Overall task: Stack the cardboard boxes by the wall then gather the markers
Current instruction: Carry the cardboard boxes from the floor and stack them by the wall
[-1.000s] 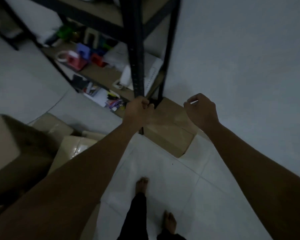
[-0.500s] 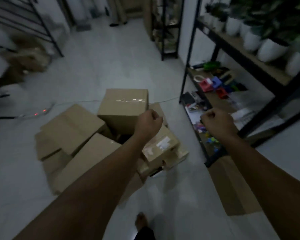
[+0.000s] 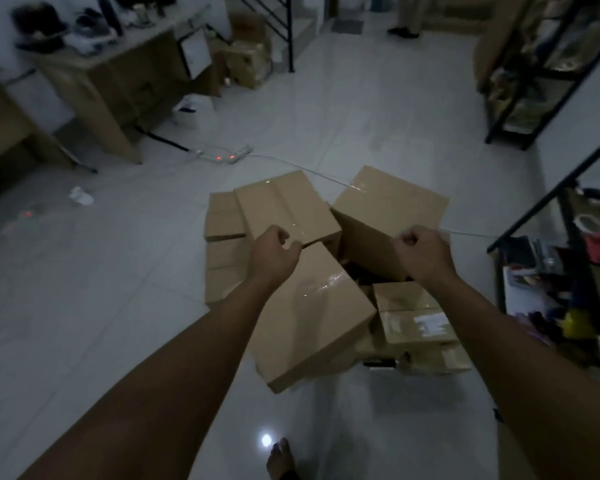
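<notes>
Both hands, left hand [image 3: 274, 252] and right hand [image 3: 421, 252], reach over the cardboard boxes [image 3: 312, 320] heaped on the floor. Fingers are curled, holding nothing, apparently poised for the next box.

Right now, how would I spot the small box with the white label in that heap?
Find the heap of cardboard boxes on the tiled floor, left of the black metal shelf. The small labelled box lies at the heap's near right corner, beside the shelf. It alone carries a pale rectangular sticker on top.

boxes [image 3: 312, 271] piled left of shelf [image 3: 551, 271]
</notes>
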